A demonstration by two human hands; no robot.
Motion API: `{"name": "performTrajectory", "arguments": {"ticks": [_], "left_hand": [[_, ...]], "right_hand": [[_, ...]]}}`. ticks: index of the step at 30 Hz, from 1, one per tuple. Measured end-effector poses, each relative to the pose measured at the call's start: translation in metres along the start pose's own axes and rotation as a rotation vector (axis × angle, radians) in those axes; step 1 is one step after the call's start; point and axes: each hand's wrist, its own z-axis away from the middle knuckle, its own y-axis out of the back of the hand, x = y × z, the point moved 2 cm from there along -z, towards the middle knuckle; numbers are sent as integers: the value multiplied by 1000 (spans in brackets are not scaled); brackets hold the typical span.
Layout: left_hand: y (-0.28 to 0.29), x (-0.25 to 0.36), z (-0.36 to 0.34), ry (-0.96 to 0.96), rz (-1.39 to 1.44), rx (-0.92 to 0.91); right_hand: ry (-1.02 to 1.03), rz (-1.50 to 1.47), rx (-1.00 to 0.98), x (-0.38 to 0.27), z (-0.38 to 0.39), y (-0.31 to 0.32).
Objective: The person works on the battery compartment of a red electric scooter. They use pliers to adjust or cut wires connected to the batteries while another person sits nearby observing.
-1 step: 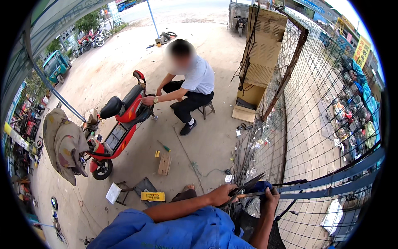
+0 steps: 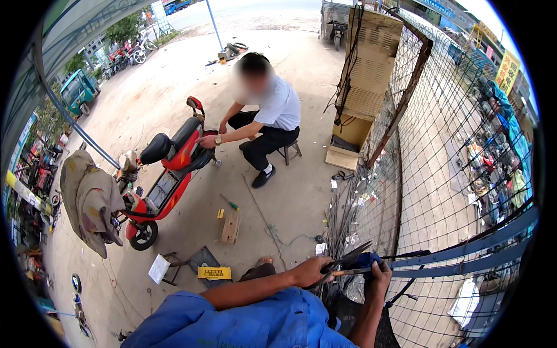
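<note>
Right of centre along the lower edge, a dark-bladed tool [image 2: 355,252] is slanting up and right from the left hand [image 2: 311,272], which is gripping its near end. The right hand [image 2: 380,277] is holding a dark blue bundle [image 2: 366,260] close beside the blades; a tan rod [image 2: 349,272] is running between the hands, its holder unclear. The points could be slipping into the right-hand fingers if the bundle gives suddenly, or snagging on the wire fence post bars [image 2: 464,265] nearby.

Beyond, sandy ground [image 2: 301,214] is filling the middle, with a wooden block [image 2: 230,227] and a screwdriver [image 2: 232,205] lying on it. A seated person [image 2: 282,107] is touching a red scooter [image 2: 184,155] at upper centre-left; a tall tan cabinet [image 2: 372,64] is standing at upper right.
</note>
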Motion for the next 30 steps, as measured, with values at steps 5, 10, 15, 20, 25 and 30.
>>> {"name": "performTrajectory", "arguments": {"ticks": [5, 10, 15, 20, 25, 30], "left_hand": [[-2, -7, 0, -38, -58, 30], [0, -5, 0, -5, 68, 23], [4, -5, -1, 71, 83, -61], [2, -9, 2, 52, 127, -91], [1, -7, 3, 36, 75, -61], [-1, -7, 4, -5, 112, -84]], "right_hand": [[18, 99, 121, 10, -4, 9], [24, 139, 91, 12, 4, 12], [-6, 30, 23, 19, 10, 4], [-3, -24, 7, 23, 6, 7], [-99, -125, 24, 19, 6, 8], [-174, -206, -1, 21, 4, 18]]}}
